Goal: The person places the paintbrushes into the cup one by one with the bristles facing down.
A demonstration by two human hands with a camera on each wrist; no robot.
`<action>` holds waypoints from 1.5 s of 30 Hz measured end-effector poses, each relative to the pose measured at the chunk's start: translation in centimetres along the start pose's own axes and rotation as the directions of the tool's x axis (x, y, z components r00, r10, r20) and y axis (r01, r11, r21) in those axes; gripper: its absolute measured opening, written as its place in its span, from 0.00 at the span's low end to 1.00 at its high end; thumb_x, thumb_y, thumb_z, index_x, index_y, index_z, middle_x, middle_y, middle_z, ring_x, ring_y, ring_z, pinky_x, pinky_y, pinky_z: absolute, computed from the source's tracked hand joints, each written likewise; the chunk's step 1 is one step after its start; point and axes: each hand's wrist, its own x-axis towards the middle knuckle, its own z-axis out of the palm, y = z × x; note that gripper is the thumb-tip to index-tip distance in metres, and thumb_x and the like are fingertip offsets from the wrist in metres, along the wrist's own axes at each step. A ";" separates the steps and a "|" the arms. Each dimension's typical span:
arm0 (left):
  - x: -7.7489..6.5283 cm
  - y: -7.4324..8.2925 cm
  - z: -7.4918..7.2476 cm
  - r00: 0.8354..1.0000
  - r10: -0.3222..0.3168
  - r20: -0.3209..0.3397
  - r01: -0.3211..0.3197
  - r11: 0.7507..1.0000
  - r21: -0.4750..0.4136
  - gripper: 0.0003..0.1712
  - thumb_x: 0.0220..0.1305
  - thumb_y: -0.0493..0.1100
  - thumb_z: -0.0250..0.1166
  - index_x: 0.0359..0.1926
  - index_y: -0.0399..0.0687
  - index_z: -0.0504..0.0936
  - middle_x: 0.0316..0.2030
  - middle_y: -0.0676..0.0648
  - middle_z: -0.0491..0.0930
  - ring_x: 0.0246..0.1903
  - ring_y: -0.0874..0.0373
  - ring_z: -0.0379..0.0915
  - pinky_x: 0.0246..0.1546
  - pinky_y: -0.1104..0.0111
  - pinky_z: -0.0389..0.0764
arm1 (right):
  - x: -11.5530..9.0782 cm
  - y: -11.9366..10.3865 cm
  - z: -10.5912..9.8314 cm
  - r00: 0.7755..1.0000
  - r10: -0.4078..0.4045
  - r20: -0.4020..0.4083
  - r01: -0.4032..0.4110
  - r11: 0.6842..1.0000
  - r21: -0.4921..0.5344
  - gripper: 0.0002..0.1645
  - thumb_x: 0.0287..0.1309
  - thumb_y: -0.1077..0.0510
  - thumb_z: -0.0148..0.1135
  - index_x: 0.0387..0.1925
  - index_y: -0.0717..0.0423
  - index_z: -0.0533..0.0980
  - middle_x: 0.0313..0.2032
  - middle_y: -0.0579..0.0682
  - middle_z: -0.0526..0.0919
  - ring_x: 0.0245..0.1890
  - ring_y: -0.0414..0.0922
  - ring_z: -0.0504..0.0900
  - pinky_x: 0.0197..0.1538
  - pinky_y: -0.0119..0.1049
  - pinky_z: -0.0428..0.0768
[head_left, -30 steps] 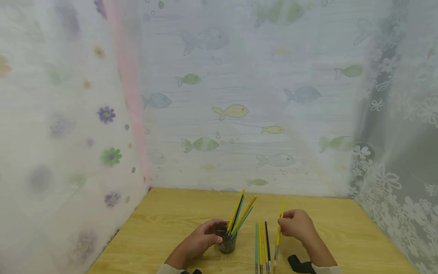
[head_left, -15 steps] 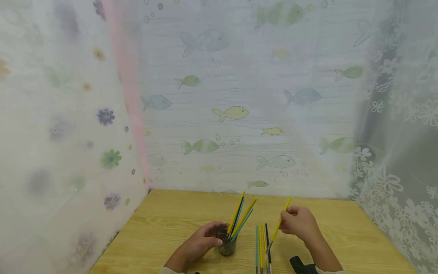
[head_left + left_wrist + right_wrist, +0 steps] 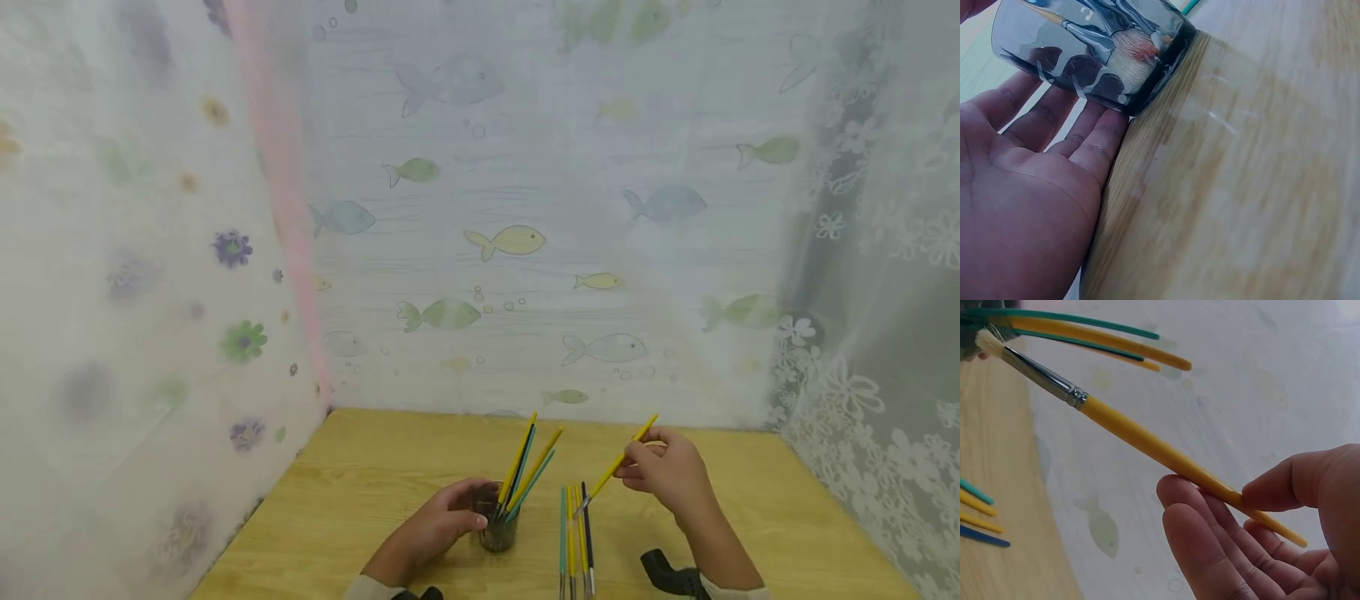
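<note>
My left hand [image 3: 433, 532] grips a small dark clear glass [image 3: 498, 540] standing on the table. Several paintbrushes [image 3: 517, 475] lean in it with their bristles down, as the left wrist view shows through the glass wall [image 3: 1019, 34]. A yellow paintbrush [image 3: 626, 454] is pinched between the thumb and fingers of my right hand [image 3: 675, 475]. It slants in the air, its pale bristles [image 3: 990, 342] pointing down and left, above a row of loose paintbrushes. In that row lie teal [image 3: 562, 533], yellow [image 3: 572, 542] and dark blue [image 3: 587, 529] brushes, side by side.
Beneath everything is a wood-grain table [image 3: 397, 454]. A fish-patterned sheet [image 3: 510, 333] hangs along its back edge, with flowered sheets [image 3: 247, 342] on both sides. By my right wrist is a black strap piece [image 3: 663, 573].
My right hand has risen and shifted right with the yellow brush, which tilted from nearly upright to a slant, its bristles swinging left over the row. The left hand stays on the glass.
</note>
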 end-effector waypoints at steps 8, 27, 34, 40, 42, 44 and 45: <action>-0.1 0.2 0.0 1.000 -0.009 -0.028 0.009 1.000 0.017 0.32 0.75 0.35 0.57 0.76 0.39 0.64 0.73 0.38 0.68 0.69 0.50 0.70 0.65 0.64 0.76 | -0.4 -1.3 -0.1 0.998 -0.059 -0.015 0.060 0.997 0.044 0.25 0.73 0.55 0.60 0.62 0.67 0.69 0.42 0.60 0.90 0.36 0.47 0.92 0.40 0.37 0.89; -0.2 0.5 0.0 1.000 -0.020 -0.007 0.020 1.000 0.003 0.32 0.77 0.37 0.57 0.77 0.40 0.62 0.75 0.38 0.65 0.71 0.49 0.68 0.66 0.63 0.75 | -1.3 -2.1 2.8 0.975 -0.217 -0.043 0.219 0.974 0.049 0.20 0.72 0.54 0.63 0.57 0.61 0.72 0.43 0.59 0.91 0.39 0.46 0.92 0.43 0.35 0.89; -0.1 0.4 0.0 1.000 -0.015 -0.019 0.015 1.000 0.019 0.31 0.76 0.37 0.57 0.77 0.40 0.63 0.74 0.38 0.67 0.70 0.50 0.69 0.66 0.63 0.76 | -1.5 -1.9 4.1 0.968 -0.248 -0.025 0.249 0.967 0.055 0.16 0.72 0.56 0.63 0.54 0.61 0.74 0.41 0.59 0.91 0.38 0.48 0.92 0.43 0.36 0.89; 0.1 0.2 0.0 1.000 -0.004 -0.022 0.005 1.000 0.020 0.32 0.75 0.35 0.58 0.76 0.39 0.64 0.73 0.38 0.68 0.69 0.49 0.69 0.65 0.64 0.76 | -1.6 -1.6 5.1 0.968 -0.251 0.009 0.250 0.967 0.051 0.14 0.72 0.56 0.64 0.53 0.59 0.75 0.39 0.56 0.91 0.38 0.47 0.92 0.42 0.36 0.89; 0.2 0.1 -0.1 1.000 -0.001 -0.022 0.002 1.000 0.028 0.31 0.75 0.35 0.58 0.76 0.39 0.64 0.73 0.39 0.68 0.69 0.50 0.69 0.65 0.64 0.76 | -1.6 -1.5 5.5 0.969 -0.248 0.021 0.247 0.968 0.050 0.15 0.71 0.55 0.65 0.53 0.58 0.76 0.39 0.55 0.91 0.37 0.46 0.92 0.42 0.37 0.89; 0.2 0.0 -0.1 1.000 0.001 -0.019 -0.001 0.999 0.034 0.32 0.75 0.35 0.59 0.76 0.39 0.64 0.73 0.39 0.69 0.69 0.51 0.69 0.65 0.64 0.76 | -1.7 -1.3 5.9 0.969 -0.244 0.030 0.243 0.969 0.049 0.16 0.71 0.54 0.65 0.53 0.57 0.76 0.39 0.55 0.91 0.38 0.47 0.92 0.42 0.37 0.89; 0.2 -0.1 -0.2 1.000 0.001 -0.016 0.000 0.999 0.034 0.32 0.75 0.35 0.59 0.76 0.39 0.64 0.73 0.40 0.69 0.69 0.51 0.69 0.65 0.65 0.76 | -1.7 -1.2 6.1 0.969 -0.244 0.033 0.242 0.969 0.049 0.16 0.70 0.53 0.66 0.53 0.57 0.76 0.39 0.54 0.91 0.37 0.46 0.92 0.42 0.38 0.89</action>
